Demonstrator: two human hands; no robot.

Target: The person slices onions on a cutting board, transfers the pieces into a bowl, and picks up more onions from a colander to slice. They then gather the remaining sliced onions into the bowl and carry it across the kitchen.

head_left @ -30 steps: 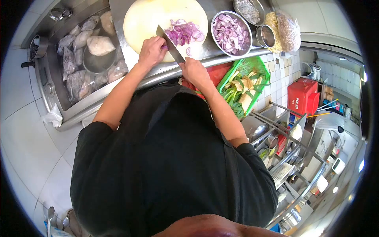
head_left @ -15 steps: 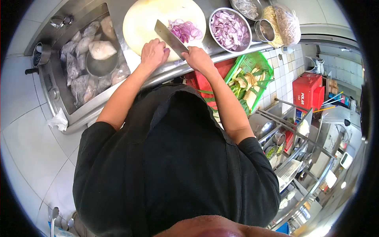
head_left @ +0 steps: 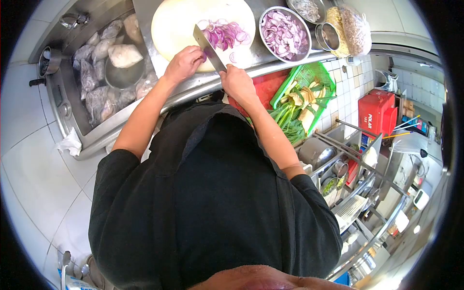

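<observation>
A round pale cutting board (head_left: 176,29) lies on the steel counter. Sliced purple onion (head_left: 226,35) is spread over its right half. My right hand (head_left: 237,82) is wrapped round the handle of a cleaver (head_left: 209,48), whose blade points up and left across the board. Just left of the blade, my left hand (head_left: 183,64) is closed on a piece of purple onion (head_left: 203,57), mostly hidden by the fingers. To the right of the board stands a steel bowl heaped with onion slices (head_left: 285,36).
At left, a sink (head_left: 89,130) holds bagged items and a metal pot (head_left: 123,77). A smaller bowl (head_left: 307,10), a steel cup (head_left: 327,36) and bags (head_left: 355,30) stand right. Below the counter edge are a green basket (head_left: 321,111) and a red crate (head_left: 266,89).
My right hand and the cleaver have shifted slightly left. More onion slices lie spread out on the board, and more of the green vegetables below shows.
</observation>
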